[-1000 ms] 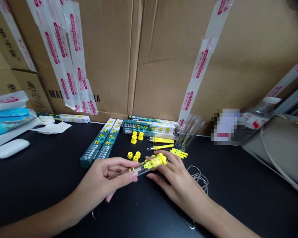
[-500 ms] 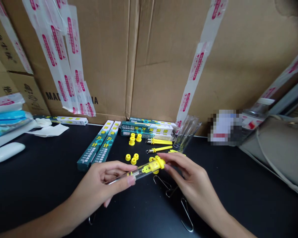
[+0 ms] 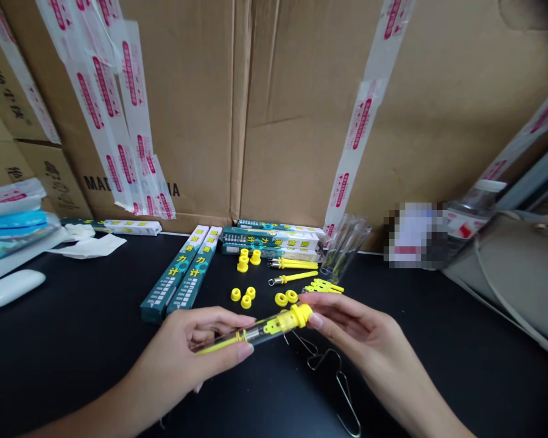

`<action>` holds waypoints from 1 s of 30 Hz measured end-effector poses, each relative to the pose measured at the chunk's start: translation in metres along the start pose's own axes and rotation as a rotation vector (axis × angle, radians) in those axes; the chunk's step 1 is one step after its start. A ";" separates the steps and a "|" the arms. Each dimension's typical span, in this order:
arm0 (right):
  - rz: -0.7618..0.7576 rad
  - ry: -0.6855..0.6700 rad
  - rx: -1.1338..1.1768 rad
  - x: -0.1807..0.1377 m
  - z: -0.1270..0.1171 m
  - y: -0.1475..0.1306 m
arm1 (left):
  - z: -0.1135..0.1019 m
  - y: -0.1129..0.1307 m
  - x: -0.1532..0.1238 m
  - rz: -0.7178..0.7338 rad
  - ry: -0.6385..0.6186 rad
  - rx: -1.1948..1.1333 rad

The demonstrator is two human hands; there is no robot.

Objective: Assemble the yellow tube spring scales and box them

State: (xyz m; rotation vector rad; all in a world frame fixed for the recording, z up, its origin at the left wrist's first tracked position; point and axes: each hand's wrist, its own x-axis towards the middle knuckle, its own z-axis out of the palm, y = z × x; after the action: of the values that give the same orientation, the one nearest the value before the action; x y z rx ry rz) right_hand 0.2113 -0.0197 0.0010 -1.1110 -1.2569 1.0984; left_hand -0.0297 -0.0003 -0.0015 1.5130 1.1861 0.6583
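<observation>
My left hand (image 3: 196, 347) is closed around the clear tube of a spring scale (image 3: 261, 326), held at a slant above the table. Inside the tube show a yellow strip, a metal spring part and a yellow flat piece. At its upper right end sits a yellow cap (image 3: 300, 316), pinched by the thumb and fingers of my right hand (image 3: 351, 328). Just beyond lie yellow rings (image 3: 286, 298) and flat yellow pieces (image 3: 324, 286). Bent metal wire hooks (image 3: 347, 398) rest on the table below my right hand, partly hidden by it.
Spring scale boxes (image 3: 176, 274) lie at left and against the cardboard (image 3: 292, 121) behind. Yellow caps (image 3: 243, 261), yellow rods with metal ends (image 3: 296, 277) and clear tubes (image 3: 347, 246) are mid-table. A bottle (image 3: 472, 213) and bag (image 3: 516, 280) stand right; a white case (image 3: 11, 289) lies left.
Both hands and the tube have shifted slightly down and to the right. More of the yellow strip shows in the tube. My right fingers stay on the yellow end.
</observation>
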 end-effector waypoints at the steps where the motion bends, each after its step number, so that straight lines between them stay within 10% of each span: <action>1: 0.003 -0.004 0.001 0.000 0.000 0.000 | 0.000 0.000 0.000 0.002 -0.014 0.003; 12: -0.266 -0.060 -0.695 -0.004 -0.007 -0.002 | -0.001 -0.003 0.001 0.023 -0.037 0.031; 21: -0.072 -0.139 -0.065 -0.001 -0.006 0.002 | -0.002 -0.005 0.001 0.038 -0.006 0.022; 30: 0.010 -0.125 -0.220 0.001 -0.005 -0.004 | -0.001 -0.005 0.000 0.036 0.002 0.086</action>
State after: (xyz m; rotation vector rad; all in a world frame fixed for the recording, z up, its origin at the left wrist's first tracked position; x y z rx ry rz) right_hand 0.2160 -0.0198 0.0050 -1.2276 -1.5001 1.0693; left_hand -0.0326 -0.0004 -0.0056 1.6090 1.2043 0.6398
